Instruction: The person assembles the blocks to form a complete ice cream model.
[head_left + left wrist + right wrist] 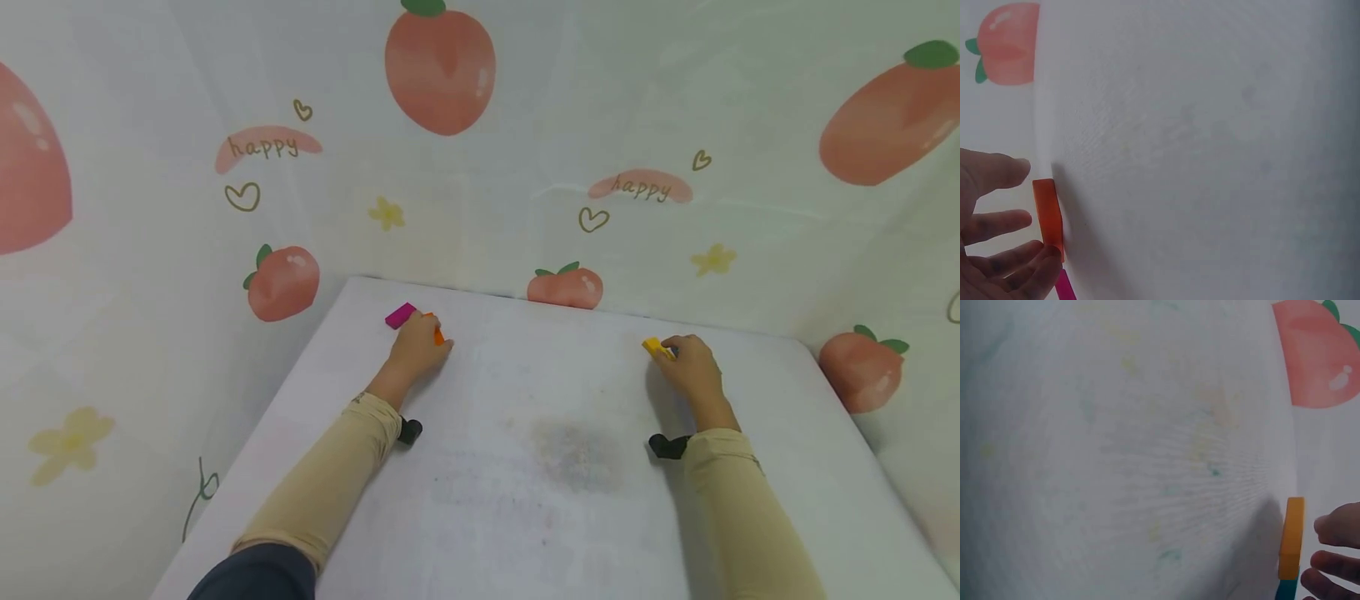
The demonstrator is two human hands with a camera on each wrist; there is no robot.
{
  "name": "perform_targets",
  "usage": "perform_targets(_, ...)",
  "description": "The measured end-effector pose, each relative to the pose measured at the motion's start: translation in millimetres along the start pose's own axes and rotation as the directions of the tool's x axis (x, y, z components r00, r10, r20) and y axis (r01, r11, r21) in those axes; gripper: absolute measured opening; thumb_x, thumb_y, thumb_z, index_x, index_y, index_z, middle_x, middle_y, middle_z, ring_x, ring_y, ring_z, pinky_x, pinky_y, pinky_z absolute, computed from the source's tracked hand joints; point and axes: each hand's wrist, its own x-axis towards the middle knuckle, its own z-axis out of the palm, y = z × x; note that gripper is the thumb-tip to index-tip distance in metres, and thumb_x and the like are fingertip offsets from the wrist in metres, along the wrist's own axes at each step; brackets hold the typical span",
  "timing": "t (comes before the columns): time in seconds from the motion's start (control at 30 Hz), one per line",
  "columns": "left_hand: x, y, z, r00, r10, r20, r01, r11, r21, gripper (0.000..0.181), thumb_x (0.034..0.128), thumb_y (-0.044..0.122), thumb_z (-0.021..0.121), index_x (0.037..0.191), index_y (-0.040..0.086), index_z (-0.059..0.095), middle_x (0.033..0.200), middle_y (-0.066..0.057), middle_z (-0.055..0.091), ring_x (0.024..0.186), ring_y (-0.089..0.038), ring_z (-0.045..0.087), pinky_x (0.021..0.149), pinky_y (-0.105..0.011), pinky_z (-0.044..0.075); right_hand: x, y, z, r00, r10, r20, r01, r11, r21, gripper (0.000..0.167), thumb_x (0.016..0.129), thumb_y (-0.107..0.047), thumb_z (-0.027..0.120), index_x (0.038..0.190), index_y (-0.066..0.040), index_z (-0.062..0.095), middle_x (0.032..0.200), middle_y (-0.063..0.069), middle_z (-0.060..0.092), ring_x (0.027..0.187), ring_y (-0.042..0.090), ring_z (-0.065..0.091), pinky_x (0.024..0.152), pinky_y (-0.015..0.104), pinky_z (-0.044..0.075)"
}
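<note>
My left hand point(417, 343) is at the far left of the white table, with an orange block point(1049, 215) beside its fingers. In the left wrist view the thumb stands apart from the block, while the lower fingertips appear to touch its near end. A magenta block point(401, 315) lies just beyond that hand, partly cut off in the wrist view. Over on the right, my right hand point(693, 371) is next to a yellow-orange block point(1292, 537). A narrow gap shows between its fingers and the block in the right wrist view. Behind that block, a teal block point(1286, 590) is mostly hidden.
The white table point(510, 375) carries a grey smudge near its middle. A fruit-printed cloth point(480, 192) hangs behind the table's back edge. Dark wrist-worn pieces point(667, 447) jut inward from both sleeves.
</note>
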Motion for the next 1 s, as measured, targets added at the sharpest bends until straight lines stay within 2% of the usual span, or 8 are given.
perform_targets(0.17, 1.7, -1.1, 1.5, 1.0, -0.016, 0.008, 0.016, 1.0, 0.003, 0.028, 0.0972, 0.013, 0.07, 0.11, -0.011, 0.067, 0.111, -0.025, 0.059, 0.091, -0.033, 0.062, 0.084, -0.044, 0.057, 2.7, 7, 6, 1.0, -0.031, -0.002, 0.031, 0.999, -0.014, 0.037, 0.097, -0.01, 0.061, 0.123, 0.016, 0.068, 0.12, 0.038, 0.06, 0.108, 0.05, 0.06, 0.094, 0.062, 0.052)
perform_targets(0.37, 2.5, -0.3, 2.0, 1.0, -0.01, 0.005, 0.01, 1.0, -0.009, 0.021, 0.0964, 0.01, 0.068, 0.101, -0.011, 0.067, 0.107, -0.025, 0.058, 0.088, -0.033, 0.06, 0.082, -0.044, 0.056, 5.0, 11, 8, 0.999, -0.037, -0.001, 0.037, 0.999, -0.009, 0.032, 0.098, -0.006, 0.062, 0.119, 0.018, 0.069, 0.12, 0.039, 0.06, 0.114, 0.054, 0.059, 0.101, 0.065, 0.05)
perform_targets(0.63, -0.4, 4.0, -0.9, 1.0, -0.018, 0.025, 0.018, 1.0, 0.002, 0.02, 0.0959, 0.01, 0.07, 0.099, -0.01, 0.068, 0.106, -0.024, 0.059, 0.09, -0.032, 0.059, 0.082, -0.043, 0.056, 8.0, 15, 10, 0.999, -0.012, 0.043, 0.012, 1.0, -0.008, 0.032, 0.099, -0.004, 0.06, 0.122, 0.016, 0.067, 0.127, 0.04, 0.059, 0.121, 0.056, 0.056, 0.106, 0.067, 0.047)
perform_targets(0.8, -4.5, 6.6, 1.2, 0.998, -0.026, 0.061, 0.026, 1.0, -0.01, 0.022, 0.0969, 0.011, 0.07, 0.102, -0.01, 0.069, 0.108, -0.022, 0.057, 0.089, -0.031, 0.058, 0.082, -0.042, 0.055, 9.3, 13, 9, 0.998, -0.008, 0.056, 0.009, 1.0, -0.01, 0.032, 0.099, -0.004, 0.06, 0.122, 0.016, 0.068, 0.128, 0.039, 0.061, 0.121, 0.055, 0.058, 0.106, 0.067, 0.048)
perform_targets(1.0, -8.9, 11.0, 8.4, 0.996, 0.025, 0.091, -0.024, 1.0, -0.012, 0.02, 0.0959, 0.011, 0.07, 0.096, -0.009, 0.071, 0.103, -0.019, 0.056, 0.082, -0.027, 0.056, 0.075, -0.036, 0.051, 10.3, 10, 9, 0.997, -0.04, 0.071, 0.041, 0.999, -0.001, 0.031, 0.099, -0.004, 0.062, 0.121, 0.016, 0.069, 0.123, 0.038, 0.064, 0.115, 0.052, 0.062, 0.103, 0.065, 0.051)
